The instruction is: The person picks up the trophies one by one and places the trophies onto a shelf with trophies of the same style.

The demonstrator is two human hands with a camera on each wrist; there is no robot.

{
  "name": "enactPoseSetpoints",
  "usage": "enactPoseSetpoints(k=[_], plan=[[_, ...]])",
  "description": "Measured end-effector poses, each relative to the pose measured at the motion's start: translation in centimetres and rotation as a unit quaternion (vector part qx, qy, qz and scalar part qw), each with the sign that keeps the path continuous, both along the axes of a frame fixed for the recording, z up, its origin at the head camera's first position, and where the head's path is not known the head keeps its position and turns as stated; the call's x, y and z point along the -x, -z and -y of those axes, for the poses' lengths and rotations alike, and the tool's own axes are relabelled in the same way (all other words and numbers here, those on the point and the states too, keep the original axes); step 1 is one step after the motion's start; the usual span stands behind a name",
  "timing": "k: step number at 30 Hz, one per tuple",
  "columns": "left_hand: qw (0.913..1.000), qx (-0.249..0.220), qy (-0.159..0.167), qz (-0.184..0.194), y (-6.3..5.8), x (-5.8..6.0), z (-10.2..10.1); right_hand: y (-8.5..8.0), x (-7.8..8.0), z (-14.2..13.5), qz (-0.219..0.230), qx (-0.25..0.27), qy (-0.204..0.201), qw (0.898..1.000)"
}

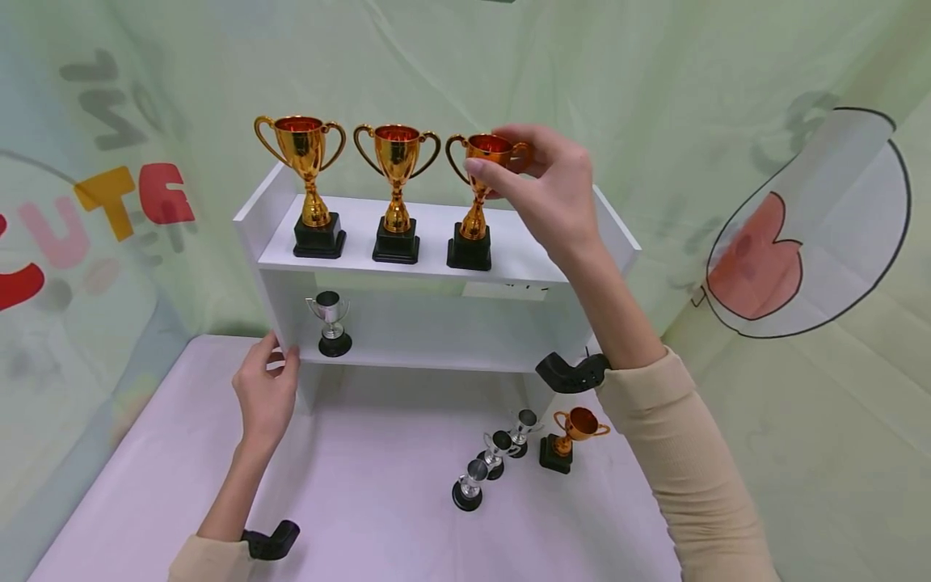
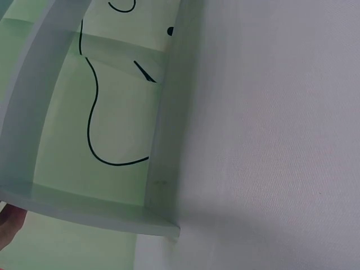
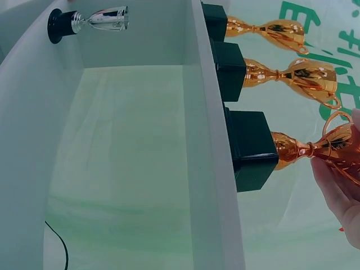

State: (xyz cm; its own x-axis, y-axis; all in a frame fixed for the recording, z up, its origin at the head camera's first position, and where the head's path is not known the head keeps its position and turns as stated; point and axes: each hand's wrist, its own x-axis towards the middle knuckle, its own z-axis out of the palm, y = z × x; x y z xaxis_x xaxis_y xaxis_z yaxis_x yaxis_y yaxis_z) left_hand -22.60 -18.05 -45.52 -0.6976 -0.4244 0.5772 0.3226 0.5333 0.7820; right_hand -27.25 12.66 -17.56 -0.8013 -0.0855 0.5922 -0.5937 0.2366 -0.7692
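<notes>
On the top board of a white shelf [image 1: 436,212], my right hand [image 1: 556,190] pinches the cup of a gold trophy [image 1: 474,222] by its right handle. The trophy's black base stands at the board's front edge. Two more gold trophies, one in the middle [image 1: 396,214] and one at the left [image 1: 314,206], stand in a row with it. My left hand [image 1: 267,388] holds the shelf's left side panel at the height of the middle board. Near it a small silver trophy [image 1: 333,323] stands on that board. In the left wrist view only part of the left hand [image 2: 10,224] shows.
Below the shelf's right side, several small silver trophies [image 1: 498,453] stand close together on the white table [image 1: 378,501]. Beside them stands another gold trophy [image 1: 563,440]. A pale green curtain [image 1: 582,65] with printed drawings hangs behind.
</notes>
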Motion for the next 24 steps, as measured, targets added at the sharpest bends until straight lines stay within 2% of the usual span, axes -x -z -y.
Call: enactPoseSetpoints(k=[14, 24], plan=[[1.0000, -0.001, 0.000, -0.001, 0.0, 0.1, -0.1, 0.7, 0.4, -0.6, 0.026, -0.005, -0.002, 1.000], [0.9999, 0.009, 0.003, -0.012, -0.1, 0.1, -0.1, 1.4, -0.9, -2.4, 0.036, -0.013, 0.012, 0.999]])
